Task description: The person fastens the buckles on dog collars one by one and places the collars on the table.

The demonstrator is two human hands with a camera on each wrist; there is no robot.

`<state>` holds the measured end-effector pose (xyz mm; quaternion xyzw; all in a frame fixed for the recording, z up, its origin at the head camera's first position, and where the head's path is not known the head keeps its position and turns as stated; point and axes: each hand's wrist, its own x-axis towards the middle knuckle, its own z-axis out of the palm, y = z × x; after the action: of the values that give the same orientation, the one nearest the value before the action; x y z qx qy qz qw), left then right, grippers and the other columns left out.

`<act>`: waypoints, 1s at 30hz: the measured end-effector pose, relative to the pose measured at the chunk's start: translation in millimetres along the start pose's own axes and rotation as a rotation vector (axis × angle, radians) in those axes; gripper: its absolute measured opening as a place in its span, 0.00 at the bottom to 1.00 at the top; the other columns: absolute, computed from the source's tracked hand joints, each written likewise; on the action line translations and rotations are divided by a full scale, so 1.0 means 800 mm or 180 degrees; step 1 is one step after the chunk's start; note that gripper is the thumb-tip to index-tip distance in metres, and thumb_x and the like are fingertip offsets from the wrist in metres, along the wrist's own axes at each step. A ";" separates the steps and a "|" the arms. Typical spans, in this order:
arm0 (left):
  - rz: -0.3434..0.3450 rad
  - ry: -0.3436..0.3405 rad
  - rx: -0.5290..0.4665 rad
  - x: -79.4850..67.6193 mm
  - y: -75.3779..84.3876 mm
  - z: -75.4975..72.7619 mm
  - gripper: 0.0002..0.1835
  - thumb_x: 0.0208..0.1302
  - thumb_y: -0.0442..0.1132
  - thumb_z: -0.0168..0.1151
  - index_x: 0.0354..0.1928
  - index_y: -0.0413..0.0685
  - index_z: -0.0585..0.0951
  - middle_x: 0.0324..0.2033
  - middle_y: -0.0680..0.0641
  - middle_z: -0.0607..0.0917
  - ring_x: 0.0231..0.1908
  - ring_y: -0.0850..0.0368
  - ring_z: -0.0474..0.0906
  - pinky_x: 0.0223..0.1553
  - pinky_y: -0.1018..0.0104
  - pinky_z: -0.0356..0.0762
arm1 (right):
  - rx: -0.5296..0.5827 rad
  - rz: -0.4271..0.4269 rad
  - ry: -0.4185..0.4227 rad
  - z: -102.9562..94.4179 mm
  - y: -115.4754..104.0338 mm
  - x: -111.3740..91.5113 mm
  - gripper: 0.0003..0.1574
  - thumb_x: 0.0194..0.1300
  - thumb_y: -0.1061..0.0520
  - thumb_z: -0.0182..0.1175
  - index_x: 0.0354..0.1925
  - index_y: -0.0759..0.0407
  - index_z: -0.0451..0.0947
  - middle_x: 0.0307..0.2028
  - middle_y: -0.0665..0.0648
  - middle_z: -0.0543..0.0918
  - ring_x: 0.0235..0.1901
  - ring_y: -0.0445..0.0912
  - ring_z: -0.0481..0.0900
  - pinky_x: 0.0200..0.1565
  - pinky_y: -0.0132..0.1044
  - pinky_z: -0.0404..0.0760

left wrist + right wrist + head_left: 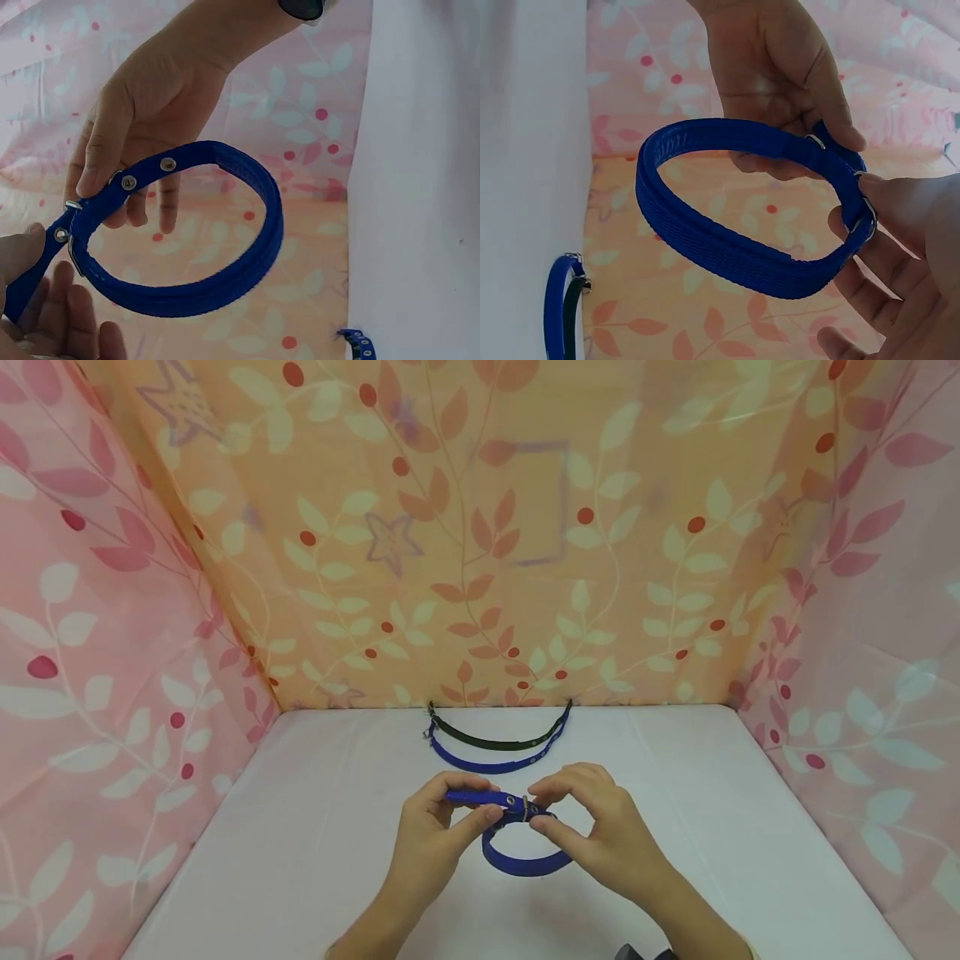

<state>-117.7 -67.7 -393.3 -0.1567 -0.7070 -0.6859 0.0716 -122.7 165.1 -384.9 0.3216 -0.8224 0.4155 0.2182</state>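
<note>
A blue collar (528,866) hangs between the two hands, bent into a closed loop with its strap through the metal buckle (527,808). The left hand (435,831) pinches the strap's free end between thumb and fingers. On the other side, the right hand (603,831) pinches the collar close to the buckle. Metal eyelets (129,182) line the strap in the left wrist view, where the right hand (146,112) is at the top. A metal D-shaped ring (868,219) shows beside the right fingers in the right wrist view.
Behind the hands, a second blue collar (483,768) and a dark green collar (495,745) lie in curves on the white table (322,810). Leaf-patterned cloth (465,527) closes in the back and both sides. A dark object (637,952) shows at the bottom edge.
</note>
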 end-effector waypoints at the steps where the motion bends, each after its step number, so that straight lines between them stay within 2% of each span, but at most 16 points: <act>1: -0.0088 -0.0033 -0.0007 0.001 -0.001 0.001 0.18 0.61 0.38 0.75 0.52 0.52 0.81 0.45 0.48 0.88 0.48 0.50 0.84 0.58 0.67 0.80 | 0.0025 0.0010 0.0039 -0.001 0.000 0.000 0.24 0.58 0.59 0.77 0.51 0.46 0.83 0.43 0.38 0.86 0.50 0.40 0.79 0.53 0.38 0.77; 5: -0.0231 -0.0187 0.0098 0.001 -0.004 0.003 0.21 0.61 0.40 0.75 0.55 0.57 0.80 0.45 0.51 0.88 0.49 0.51 0.83 0.58 0.64 0.80 | 0.0102 0.0050 0.0130 -0.002 0.002 -0.001 0.26 0.59 0.62 0.76 0.53 0.44 0.83 0.43 0.39 0.86 0.49 0.40 0.80 0.52 0.37 0.79; 10: -0.0035 -0.0392 0.0304 -0.001 -0.010 0.007 0.14 0.62 0.42 0.75 0.50 0.58 0.86 0.47 0.56 0.87 0.49 0.53 0.82 0.58 0.63 0.80 | 0.0242 -0.0024 0.0118 -0.001 0.003 0.001 0.25 0.61 0.63 0.73 0.54 0.43 0.84 0.44 0.40 0.87 0.50 0.40 0.81 0.54 0.36 0.78; 18: 0.0324 -0.0357 0.0293 -0.004 -0.014 0.011 0.09 0.67 0.40 0.70 0.48 0.55 0.89 0.46 0.54 0.86 0.49 0.54 0.81 0.51 0.68 0.83 | 0.0322 -0.0412 0.0119 0.003 0.006 0.004 0.25 0.61 0.65 0.73 0.53 0.45 0.85 0.43 0.42 0.86 0.47 0.41 0.81 0.56 0.33 0.73; 24: 0.0519 -0.0330 0.0327 -0.004 -0.016 0.012 0.08 0.71 0.39 0.66 0.48 0.53 0.89 0.46 0.53 0.83 0.48 0.55 0.81 0.45 0.71 0.82 | 0.0202 -0.0368 0.0089 0.005 0.007 0.003 0.23 0.61 0.63 0.73 0.51 0.43 0.84 0.45 0.41 0.85 0.49 0.40 0.80 0.58 0.33 0.71; 30: 0.0509 -0.0424 0.0396 -0.003 -0.017 0.013 0.08 0.73 0.40 0.63 0.49 0.56 0.88 0.48 0.54 0.81 0.52 0.55 0.79 0.50 0.70 0.82 | 0.0087 -0.0313 0.0205 0.006 0.007 0.003 0.21 0.60 0.62 0.74 0.50 0.44 0.84 0.50 0.44 0.85 0.54 0.43 0.80 0.59 0.33 0.74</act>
<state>-118.6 -57.9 -407.2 -0.2531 -0.7366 -0.6209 0.0885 -128.8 162.4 -389.1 0.3510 -0.7924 0.4255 0.2603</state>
